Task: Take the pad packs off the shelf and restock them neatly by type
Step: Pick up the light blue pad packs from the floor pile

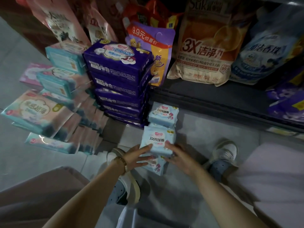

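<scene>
1. Head view: left hand (138, 156) and right hand (178, 155) are down near the floor, pressing either side of a pale blue pad pack (157, 142). Fingers are mostly straight, not wrapped round it.
2. That pack sits on a second blue pack (153, 166). A third blue pack (162, 114) lies just beyond, by the shelf (213, 96).
3. A purple pack stack (118, 76) stands left of those, with pink-and-teal packs (32, 111) piled further left.
</scene>
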Action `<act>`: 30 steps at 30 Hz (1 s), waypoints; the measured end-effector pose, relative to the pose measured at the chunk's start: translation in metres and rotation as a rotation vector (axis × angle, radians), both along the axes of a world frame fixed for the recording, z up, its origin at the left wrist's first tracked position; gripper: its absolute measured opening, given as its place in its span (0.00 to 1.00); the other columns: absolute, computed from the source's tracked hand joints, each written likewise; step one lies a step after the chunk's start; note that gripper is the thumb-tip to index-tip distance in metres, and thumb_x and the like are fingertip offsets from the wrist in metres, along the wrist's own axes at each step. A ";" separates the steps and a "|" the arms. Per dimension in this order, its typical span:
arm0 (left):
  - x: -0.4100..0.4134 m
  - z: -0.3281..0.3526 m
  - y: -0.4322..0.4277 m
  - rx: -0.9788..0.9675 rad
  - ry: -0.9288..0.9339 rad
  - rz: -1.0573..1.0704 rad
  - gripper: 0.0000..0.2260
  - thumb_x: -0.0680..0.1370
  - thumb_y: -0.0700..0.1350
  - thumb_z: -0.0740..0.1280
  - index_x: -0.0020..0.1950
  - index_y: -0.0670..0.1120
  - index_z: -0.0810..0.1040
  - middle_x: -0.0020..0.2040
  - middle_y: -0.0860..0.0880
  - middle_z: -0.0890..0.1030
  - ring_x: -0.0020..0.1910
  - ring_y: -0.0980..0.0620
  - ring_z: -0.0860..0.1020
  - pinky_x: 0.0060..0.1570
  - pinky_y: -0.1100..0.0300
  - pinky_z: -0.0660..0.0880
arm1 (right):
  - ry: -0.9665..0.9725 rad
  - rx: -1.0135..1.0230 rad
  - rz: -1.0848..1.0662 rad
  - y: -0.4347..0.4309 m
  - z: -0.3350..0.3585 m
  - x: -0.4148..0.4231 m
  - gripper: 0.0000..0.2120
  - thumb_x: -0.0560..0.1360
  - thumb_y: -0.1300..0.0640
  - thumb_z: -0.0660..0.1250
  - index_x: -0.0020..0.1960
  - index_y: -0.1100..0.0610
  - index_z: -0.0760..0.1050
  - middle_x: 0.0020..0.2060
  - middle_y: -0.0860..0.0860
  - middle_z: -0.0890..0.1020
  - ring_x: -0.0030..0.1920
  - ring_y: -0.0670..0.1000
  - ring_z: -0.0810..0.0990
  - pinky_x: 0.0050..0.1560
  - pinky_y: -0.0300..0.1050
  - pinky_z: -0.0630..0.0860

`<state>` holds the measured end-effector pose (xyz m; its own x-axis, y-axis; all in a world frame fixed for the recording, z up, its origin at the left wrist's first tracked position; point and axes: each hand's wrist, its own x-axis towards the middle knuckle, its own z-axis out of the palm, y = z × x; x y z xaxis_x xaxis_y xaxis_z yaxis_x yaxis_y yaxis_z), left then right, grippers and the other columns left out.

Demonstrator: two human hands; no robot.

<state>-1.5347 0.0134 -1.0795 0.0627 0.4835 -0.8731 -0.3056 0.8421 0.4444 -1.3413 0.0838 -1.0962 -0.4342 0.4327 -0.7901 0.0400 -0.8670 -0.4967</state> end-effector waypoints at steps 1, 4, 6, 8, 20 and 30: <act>0.002 -0.004 -0.002 0.013 0.027 0.006 0.11 0.76 0.52 0.68 0.56 0.51 0.77 0.55 0.48 0.82 0.56 0.48 0.80 0.61 0.51 0.74 | -0.007 -0.031 0.094 -0.008 -0.004 0.001 0.34 0.64 0.50 0.78 0.66 0.57 0.71 0.56 0.54 0.83 0.56 0.54 0.82 0.55 0.52 0.80; 0.002 -0.014 -0.008 0.037 0.174 -0.082 0.16 0.72 0.60 0.71 0.52 0.51 0.80 0.50 0.51 0.85 0.54 0.49 0.81 0.56 0.54 0.76 | -0.083 -0.030 0.199 -0.029 -0.017 -0.001 0.31 0.67 0.55 0.76 0.66 0.56 0.68 0.54 0.52 0.83 0.53 0.52 0.83 0.51 0.49 0.80; -0.003 -0.023 -0.013 0.040 0.276 -0.202 0.28 0.62 0.69 0.70 0.52 0.51 0.81 0.48 0.54 0.85 0.51 0.53 0.81 0.51 0.59 0.77 | -0.135 -0.014 0.198 -0.036 -0.019 -0.004 0.24 0.70 0.52 0.74 0.62 0.54 0.71 0.51 0.51 0.84 0.50 0.51 0.83 0.48 0.46 0.80; -0.011 -0.033 -0.018 0.068 0.348 -0.326 0.34 0.58 0.73 0.68 0.54 0.51 0.82 0.49 0.54 0.84 0.50 0.55 0.81 0.50 0.60 0.77 | -0.167 -0.005 0.211 -0.038 -0.019 -0.005 0.09 0.75 0.51 0.70 0.52 0.51 0.74 0.45 0.50 0.83 0.46 0.51 0.82 0.45 0.44 0.78; -0.022 -0.062 -0.009 -0.039 0.166 -0.395 0.39 0.62 0.58 0.79 0.68 0.45 0.71 0.60 0.48 0.80 0.59 0.48 0.79 0.63 0.49 0.73 | -0.177 -0.079 0.174 -0.042 -0.031 -0.010 0.11 0.77 0.53 0.67 0.58 0.55 0.75 0.52 0.52 0.83 0.46 0.46 0.83 0.36 0.33 0.76; 0.019 -0.033 0.006 0.077 0.152 -0.202 0.09 0.76 0.46 0.68 0.55 0.46 0.78 0.57 0.41 0.82 0.48 0.50 0.82 0.52 0.57 0.79 | -0.117 -0.142 0.145 -0.031 -0.015 -0.015 0.31 0.64 0.36 0.70 0.60 0.54 0.78 0.51 0.55 0.85 0.55 0.54 0.82 0.67 0.53 0.71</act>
<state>-1.5155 0.0196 -1.1121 0.0355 0.5402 -0.8408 -0.0596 0.8410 0.5378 -1.3566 0.0532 -1.1115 -0.3852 0.2532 -0.8874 0.2193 -0.9090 -0.3545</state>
